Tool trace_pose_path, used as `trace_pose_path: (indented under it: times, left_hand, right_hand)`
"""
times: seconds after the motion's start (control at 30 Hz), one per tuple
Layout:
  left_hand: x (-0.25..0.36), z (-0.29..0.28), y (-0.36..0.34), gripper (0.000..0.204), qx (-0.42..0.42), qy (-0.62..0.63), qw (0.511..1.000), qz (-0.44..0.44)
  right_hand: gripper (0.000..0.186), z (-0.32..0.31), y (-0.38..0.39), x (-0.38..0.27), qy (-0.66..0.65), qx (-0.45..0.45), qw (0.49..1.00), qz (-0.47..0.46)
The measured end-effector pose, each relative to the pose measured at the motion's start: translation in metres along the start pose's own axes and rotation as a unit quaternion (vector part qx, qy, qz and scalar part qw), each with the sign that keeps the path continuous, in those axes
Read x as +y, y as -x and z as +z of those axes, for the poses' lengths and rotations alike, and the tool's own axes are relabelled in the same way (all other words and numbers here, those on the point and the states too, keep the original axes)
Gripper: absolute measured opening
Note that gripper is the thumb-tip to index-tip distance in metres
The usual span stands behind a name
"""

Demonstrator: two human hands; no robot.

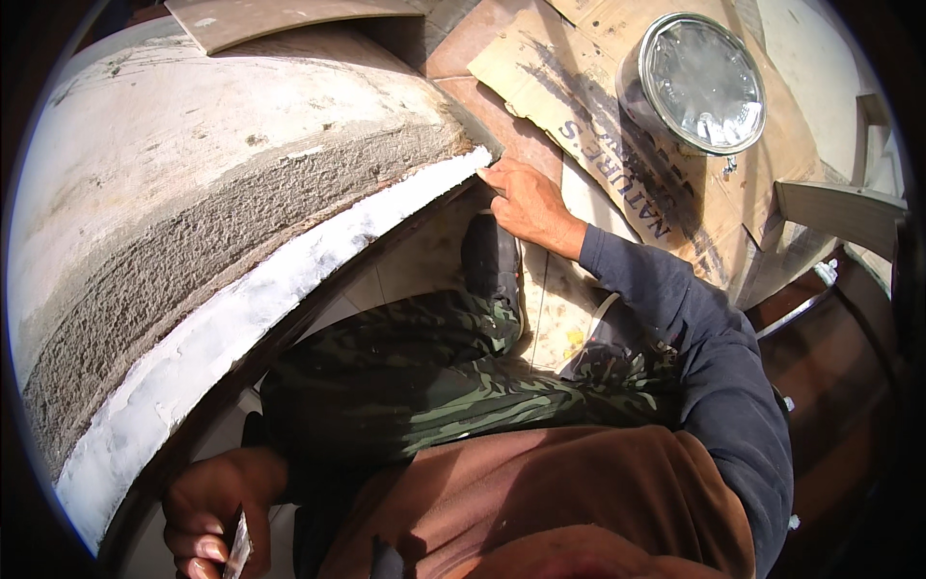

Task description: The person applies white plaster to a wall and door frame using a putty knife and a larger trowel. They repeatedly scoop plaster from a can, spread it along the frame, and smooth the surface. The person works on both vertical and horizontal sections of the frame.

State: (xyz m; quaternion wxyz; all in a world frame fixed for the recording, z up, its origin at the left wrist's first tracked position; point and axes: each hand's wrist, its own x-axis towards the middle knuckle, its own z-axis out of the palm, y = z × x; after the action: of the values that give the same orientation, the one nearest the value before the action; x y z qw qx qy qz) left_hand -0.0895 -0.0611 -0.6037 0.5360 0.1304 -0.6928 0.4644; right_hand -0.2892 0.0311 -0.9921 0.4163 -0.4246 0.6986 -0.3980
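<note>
My right hand (533, 205) reaches to the far end of a smooth white strip (280, 272) along the edge of a rough cement slab. Its index finger is stretched out to the strip's tip, with the thumb a little apart and nothing visible in its grasp. At the lower left, my left hand (217, 511) is closed on a thin, flat blade smeared with white, which looks like a putty knife (237, 548). The handle is hidden in the fist. Bare grey cement (193, 246) borders the strip, and a paler, scuffed surface lies beyond it.
A round metal can (701, 82) with a clear, shiny top stands on flattened cardboard (617, 164) at the far right. A curved board (289, 21) rests on the slab's far side. My shoes and camouflage-clad legs are on the tiles close to the strip. Dark brown panels (830, 376) stand at right.
</note>
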Motion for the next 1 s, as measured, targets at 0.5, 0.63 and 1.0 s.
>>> trace_pose_path:
  times: [0.5, 0.63, 1.0]
  left_hand:
    - [-0.002, 0.005, -0.006, 0.054, -0.022, -0.192, 0.973, 0.124]
    - [0.004, 0.002, -0.009, 0.075, -0.055, -0.182, 0.974, 0.122]
    - [0.077, 0.012, -0.016, 0.048, -0.077, 0.218, 0.819, -0.525]
  right_hand:
    - [0.045, -0.030, 0.001, -0.024, -0.122, -0.013, 0.987, -0.105]
    - [0.042, -0.059, 0.010, -0.015, -0.093, 0.002, 0.995, 0.031]
    - [0.035, -0.156, 0.068, -0.117, -0.233, 0.145, 0.892, -0.359]
